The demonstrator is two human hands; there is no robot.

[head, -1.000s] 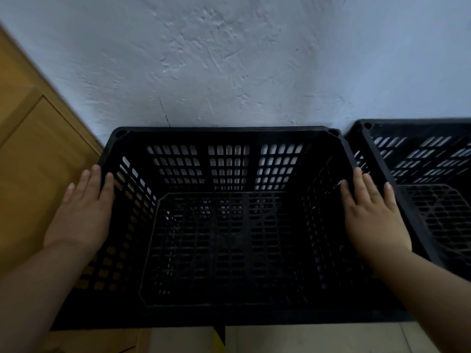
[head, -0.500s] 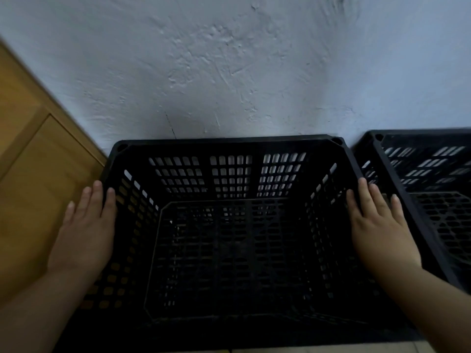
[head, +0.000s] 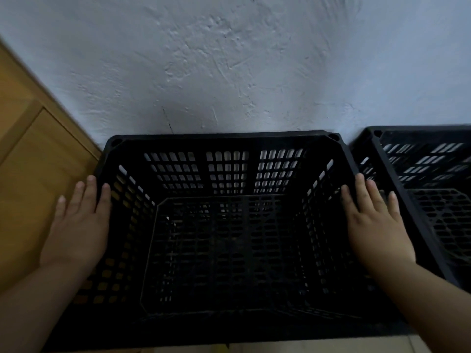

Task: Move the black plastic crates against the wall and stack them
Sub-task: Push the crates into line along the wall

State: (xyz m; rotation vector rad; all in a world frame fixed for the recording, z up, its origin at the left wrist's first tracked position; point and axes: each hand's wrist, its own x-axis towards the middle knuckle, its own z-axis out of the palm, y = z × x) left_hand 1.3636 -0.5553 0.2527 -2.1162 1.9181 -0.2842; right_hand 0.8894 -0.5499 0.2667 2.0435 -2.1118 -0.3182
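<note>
Head view, from the lower edge upward: two bare forearms come in from the bottom corners. The left grip (head: 76, 230) lies flat against the outside of the left wall of a black perforated plastic crate (head: 224, 137). The right grip (head: 377, 230) lies flat on that crate's right rim. Both are released, fingers straight, pressing rather than grasping. This crate fills the centre of the frame, and its far rim appears to touch the rough whitish plaster wall (head: 229, 59). A second black perforated plastic crate (head: 418, 128) sits just beside it at the right edge, also by the wall. By my reading the move to the wall is done for these two. The stacking is not, since they sit side by side. Counted: two grips, two crates, one wall, one wooden cabinet panel (head: 30, 161) at left.
</note>
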